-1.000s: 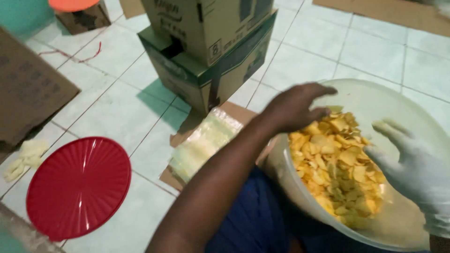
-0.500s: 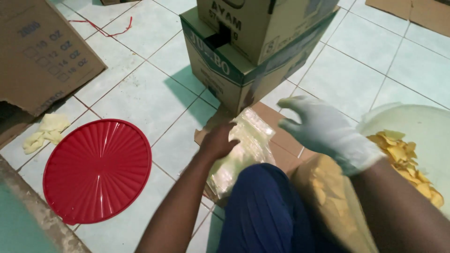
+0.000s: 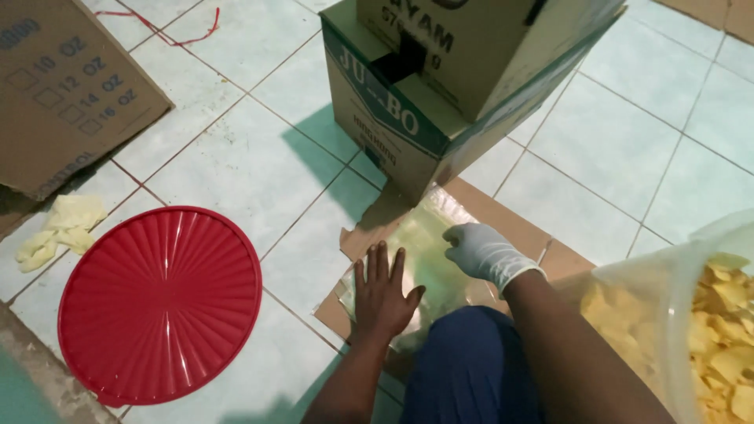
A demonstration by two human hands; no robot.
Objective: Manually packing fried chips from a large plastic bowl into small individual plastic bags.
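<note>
Both hands, left hand and right hand, rest on plastic bags (atop flat cardboard); round lid left, stacked boxes behind, chip tub right.

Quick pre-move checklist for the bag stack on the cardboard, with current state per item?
1. Left hand flat on the plastic bags: ok, palm down, fingers spread.
2. Right hand on the bags: ok, gloved, fingers curled at the stack's right edge.
3. Single bag separated from the stack: cannot tell, layers are clear and blurred.
4. Bags fully on the cardboard sheet: ok, no edge seen on bare tile.
5. Chips contained in the tub: ok, none seen on the floor.
6. Red lid out of the way: ok, lying on the tiles to the left, apart from both hands.
</note>
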